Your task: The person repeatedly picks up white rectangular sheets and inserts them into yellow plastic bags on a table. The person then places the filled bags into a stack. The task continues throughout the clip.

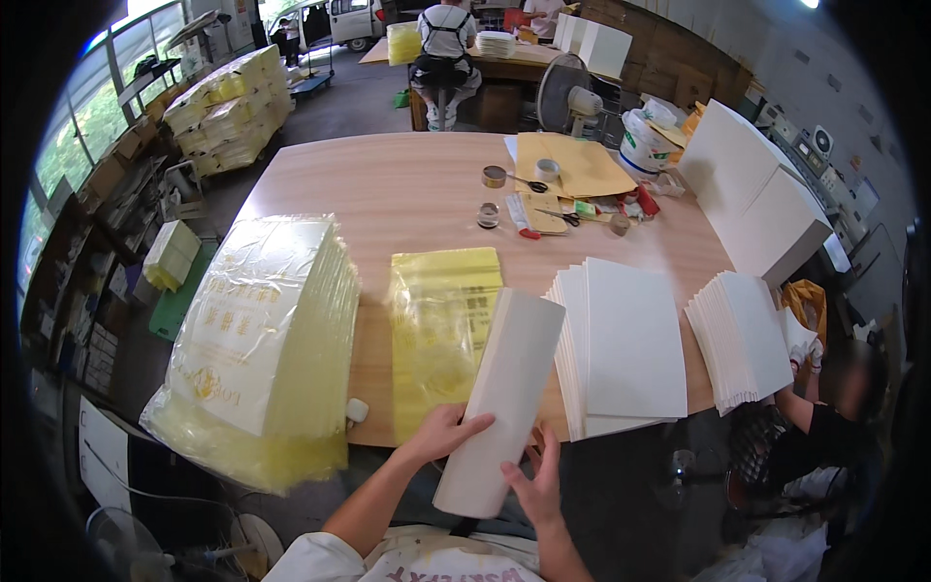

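A white sheet of card or heavy paper (504, 407), bent over lengthwise into a narrow curved shape, is held at a tilt over the table's near edge. My left hand (446, 434) is closed on its left edge, thumb across the face. At its lower right edge my right hand (536, 475) grips too, with some fingers hidden behind it. Beyond the sheet, a printed yellow plastic bag (436, 306) lies flat on the table. To the right sits a fanned stack of white sheets (635, 330); to the left, a thick pile of clear and yellow plastic bags (257, 330).
Another white stack (742, 330) sits at the table's right edge, near a seated co-worker (810, 417). Scissors (531, 184), tape rolls (494, 177) and brown envelopes (572, 163) lie at the far side. Large white boards (747, 194) stand far right. Wrapped bundles (233, 102) fill the floor at far left.
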`<state>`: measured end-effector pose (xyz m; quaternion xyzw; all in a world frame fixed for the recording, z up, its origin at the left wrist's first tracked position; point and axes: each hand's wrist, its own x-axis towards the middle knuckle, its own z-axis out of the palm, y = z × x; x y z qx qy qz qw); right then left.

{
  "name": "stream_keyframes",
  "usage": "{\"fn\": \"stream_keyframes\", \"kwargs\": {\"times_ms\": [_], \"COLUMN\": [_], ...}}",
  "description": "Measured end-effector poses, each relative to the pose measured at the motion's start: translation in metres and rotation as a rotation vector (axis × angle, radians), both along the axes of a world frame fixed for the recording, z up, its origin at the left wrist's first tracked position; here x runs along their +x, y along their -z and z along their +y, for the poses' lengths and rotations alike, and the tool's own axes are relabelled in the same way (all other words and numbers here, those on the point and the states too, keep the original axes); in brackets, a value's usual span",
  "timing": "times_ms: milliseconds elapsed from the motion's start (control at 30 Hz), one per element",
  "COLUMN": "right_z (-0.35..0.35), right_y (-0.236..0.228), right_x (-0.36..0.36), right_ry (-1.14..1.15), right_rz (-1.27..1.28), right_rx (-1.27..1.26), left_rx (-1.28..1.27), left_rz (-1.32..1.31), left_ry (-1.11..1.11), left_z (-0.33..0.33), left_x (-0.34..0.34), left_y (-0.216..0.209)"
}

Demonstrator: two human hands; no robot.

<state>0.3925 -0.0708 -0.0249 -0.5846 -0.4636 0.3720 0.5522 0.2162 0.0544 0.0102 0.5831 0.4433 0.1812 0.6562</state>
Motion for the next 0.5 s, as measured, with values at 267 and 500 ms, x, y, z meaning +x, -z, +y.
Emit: {"fn": "stream_keyframes", "kwargs": {"times_ms": [267,500], "right_z": [0.010,0.042], "right_y": [-0.002,-0.005], "right_x": [0.062,0.054], "right_ry": [-0.287,-1.256], "right_rz": [0.816,0.271], "right_rx": [-0.512,-0.594], "left_rx": [0.213,-0.056], "left_rz": [-0.188,-0.742], "left_ry": [-0.258,-0.328], "left_z": [0.030,0.044], "left_x": [-0.037,-0.111], "left_y": [0.008,-0.061]}}
